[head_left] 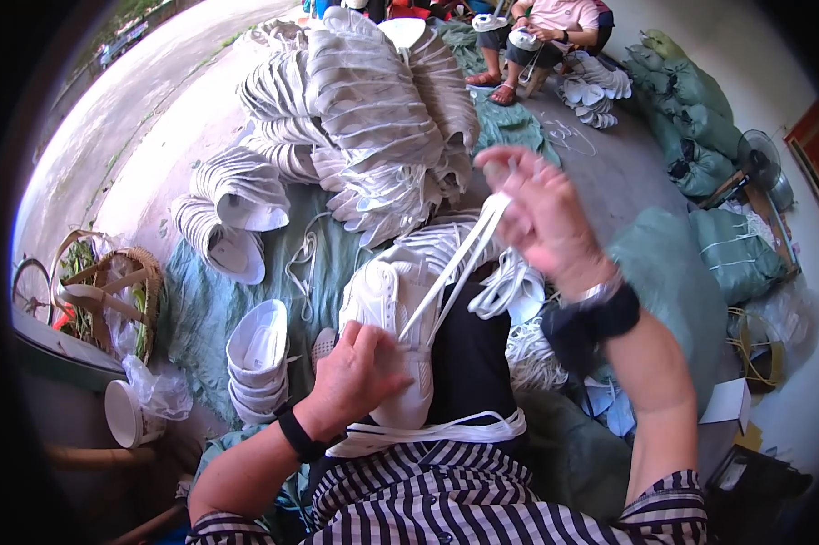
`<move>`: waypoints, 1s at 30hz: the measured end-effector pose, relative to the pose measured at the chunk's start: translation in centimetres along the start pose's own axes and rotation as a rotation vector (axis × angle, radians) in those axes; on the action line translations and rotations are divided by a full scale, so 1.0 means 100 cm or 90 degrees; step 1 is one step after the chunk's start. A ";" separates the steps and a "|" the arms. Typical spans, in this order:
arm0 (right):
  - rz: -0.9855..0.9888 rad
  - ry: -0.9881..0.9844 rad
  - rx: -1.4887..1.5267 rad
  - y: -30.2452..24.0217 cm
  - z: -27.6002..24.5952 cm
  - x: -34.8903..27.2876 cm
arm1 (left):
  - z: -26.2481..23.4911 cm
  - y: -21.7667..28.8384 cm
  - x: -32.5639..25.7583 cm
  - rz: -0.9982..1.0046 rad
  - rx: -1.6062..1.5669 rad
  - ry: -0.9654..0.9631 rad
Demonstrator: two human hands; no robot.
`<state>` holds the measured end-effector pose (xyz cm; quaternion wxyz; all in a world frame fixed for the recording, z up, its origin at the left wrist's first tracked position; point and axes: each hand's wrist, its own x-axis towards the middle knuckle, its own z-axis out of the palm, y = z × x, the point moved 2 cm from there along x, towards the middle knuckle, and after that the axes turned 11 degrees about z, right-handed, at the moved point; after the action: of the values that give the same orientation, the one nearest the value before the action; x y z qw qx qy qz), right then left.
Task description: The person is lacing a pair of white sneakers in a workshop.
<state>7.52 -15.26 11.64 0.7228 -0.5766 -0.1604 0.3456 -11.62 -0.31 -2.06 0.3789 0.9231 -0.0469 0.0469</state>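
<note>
A white sneaker upper (387,309) lies on my lap, toe pointing toward me. My left hand (359,372) clamps down on its front part. My right hand (541,213) is raised above it and pinches the ends of a flat white shoelace (455,263) that runs taut from the shoe's eyelets up to my fingers. A loose bundle of more white laces (509,286) rests on my right thigh, and another lace (427,431) loops across my striped shirt.
A big heap of stacked white shoe uppers (364,109) covers the green tarp (200,300) ahead, with smaller stacks (257,350) at my left. A wicker basket (119,295) and white cup (123,413) sit far left. Another seated person (546,36) works at the back. Green sacks (700,118) and a fan (759,159) line the right wall.
</note>
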 end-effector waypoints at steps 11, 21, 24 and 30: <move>-0.459 -0.153 -0.773 -0.011 0.053 -0.064 | -0.020 -0.013 0.021 -0.002 -0.186 0.098; -0.534 -0.155 -0.845 -0.003 0.058 -0.094 | -0.008 0.024 0.044 0.263 -0.046 0.100; -0.463 0.000 -0.729 -0.002 0.016 -0.102 | -0.040 0.006 0.039 0.004 -0.650 0.225; -0.054 0.185 0.399 0.049 -0.176 -0.135 | -0.133 -0.076 0.012 -0.127 -0.850 0.482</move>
<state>7.48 -36.74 4.32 0.8937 -0.3625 0.0344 0.2620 -10.20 14.43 2.23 0.8479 0.4197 0.1510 0.2867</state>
